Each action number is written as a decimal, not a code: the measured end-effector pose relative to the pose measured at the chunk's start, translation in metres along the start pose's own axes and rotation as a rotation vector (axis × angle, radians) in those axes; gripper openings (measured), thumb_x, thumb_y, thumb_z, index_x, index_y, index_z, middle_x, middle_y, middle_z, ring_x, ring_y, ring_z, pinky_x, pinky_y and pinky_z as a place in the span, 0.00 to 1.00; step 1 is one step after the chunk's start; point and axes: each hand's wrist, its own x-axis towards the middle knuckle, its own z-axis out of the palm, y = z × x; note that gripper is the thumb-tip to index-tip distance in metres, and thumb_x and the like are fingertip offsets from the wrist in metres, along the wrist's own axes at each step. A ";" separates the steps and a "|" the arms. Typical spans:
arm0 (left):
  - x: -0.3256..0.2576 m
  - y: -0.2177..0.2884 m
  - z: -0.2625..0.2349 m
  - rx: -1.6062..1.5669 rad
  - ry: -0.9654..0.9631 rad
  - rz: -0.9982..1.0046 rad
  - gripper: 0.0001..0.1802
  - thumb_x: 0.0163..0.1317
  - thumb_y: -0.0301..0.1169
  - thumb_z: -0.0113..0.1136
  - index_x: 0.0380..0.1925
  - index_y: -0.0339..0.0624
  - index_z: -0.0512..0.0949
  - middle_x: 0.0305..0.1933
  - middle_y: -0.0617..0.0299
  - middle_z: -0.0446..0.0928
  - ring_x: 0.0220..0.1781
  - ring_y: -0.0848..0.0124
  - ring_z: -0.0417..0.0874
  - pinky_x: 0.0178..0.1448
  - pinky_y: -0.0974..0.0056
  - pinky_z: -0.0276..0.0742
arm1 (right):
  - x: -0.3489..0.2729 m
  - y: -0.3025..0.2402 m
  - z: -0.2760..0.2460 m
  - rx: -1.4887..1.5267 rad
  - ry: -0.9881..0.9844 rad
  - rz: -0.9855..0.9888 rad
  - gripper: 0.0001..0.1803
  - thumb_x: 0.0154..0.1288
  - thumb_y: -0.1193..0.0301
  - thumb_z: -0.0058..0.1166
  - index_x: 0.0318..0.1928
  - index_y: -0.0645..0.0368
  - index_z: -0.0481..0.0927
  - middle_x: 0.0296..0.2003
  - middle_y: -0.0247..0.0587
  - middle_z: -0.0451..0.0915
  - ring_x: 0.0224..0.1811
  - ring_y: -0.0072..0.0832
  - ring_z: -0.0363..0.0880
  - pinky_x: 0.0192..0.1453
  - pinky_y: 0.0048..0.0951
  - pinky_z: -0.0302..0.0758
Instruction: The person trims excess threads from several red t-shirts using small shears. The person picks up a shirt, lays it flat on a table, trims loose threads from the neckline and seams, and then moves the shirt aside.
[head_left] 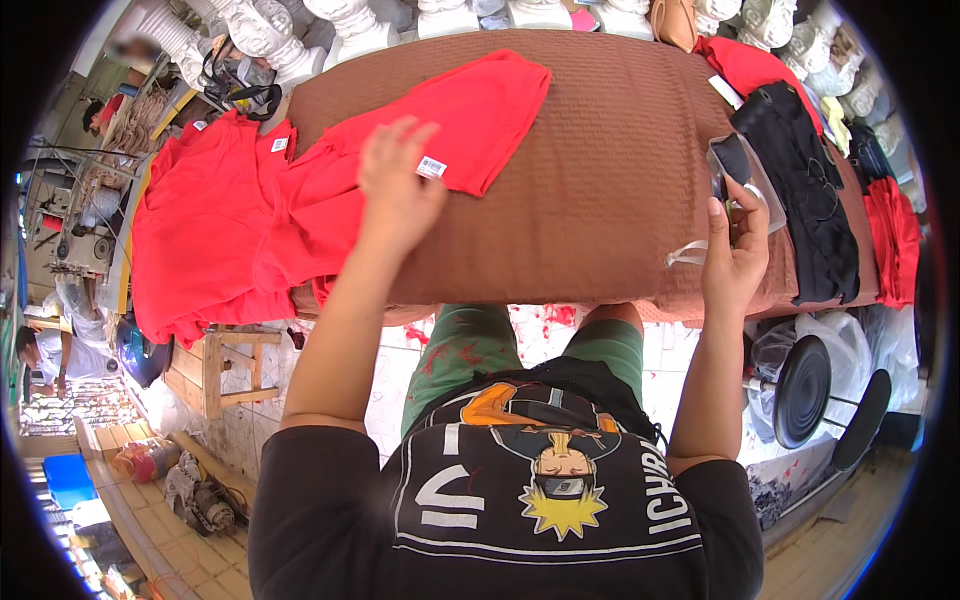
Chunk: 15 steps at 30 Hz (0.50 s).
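My left hand is raised over a red garment on the table's left half, its fingers apart and smeared by motion. A white printed tag shows on the cloth beside that hand. More red garments lie in a heap farther left, one with a similar tag. At the table's right side, my right hand has its thumb and fingers curled together at a small dark object by a clear plastic bag. What exactly the fingers grip is partly hidden.
Brown quilted cloth covers the table. Black garments and more red cloth lie along its right end. White ornate balusters line the far edge. A wooden stool stands at left; a round black disc at right.
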 end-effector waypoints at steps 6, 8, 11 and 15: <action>-0.020 -0.005 0.057 0.003 -0.207 -0.072 0.14 0.58 0.30 0.60 0.45 0.44 0.78 0.54 0.58 0.76 0.66 0.58 0.66 0.70 0.47 0.52 | -0.011 -0.010 0.021 0.063 -0.178 0.045 0.15 0.62 0.75 0.62 0.50 0.61 0.78 0.46 0.34 0.75 0.42 0.18 0.74 0.47 0.21 0.71; -0.002 0.010 0.052 -0.223 -0.134 -0.016 0.12 0.61 0.33 0.59 0.43 0.40 0.77 0.41 0.52 0.78 0.49 0.53 0.77 0.54 0.51 0.68 | -0.010 -0.022 0.036 -0.070 -0.288 0.010 0.16 0.60 0.74 0.64 0.49 0.60 0.79 0.48 0.34 0.74 0.42 0.17 0.74 0.46 0.21 0.71; 0.043 0.075 -0.008 -0.627 -0.123 0.235 0.12 0.64 0.33 0.57 0.42 0.38 0.75 0.32 0.43 0.75 0.33 0.46 0.78 0.35 0.55 0.73 | 0.013 -0.047 0.072 0.067 -0.299 -0.037 0.18 0.57 0.73 0.67 0.48 0.60 0.80 0.41 0.29 0.76 0.35 0.14 0.72 0.41 0.18 0.71; 0.114 0.106 -0.105 -0.661 0.042 0.405 0.10 0.65 0.33 0.54 0.39 0.37 0.74 0.34 0.46 0.78 0.36 0.51 0.80 0.39 0.54 0.75 | 0.040 -0.049 0.091 0.205 -0.480 0.188 0.15 0.57 0.75 0.67 0.46 0.59 0.82 0.27 0.21 0.77 0.29 0.09 0.71 0.34 0.11 0.67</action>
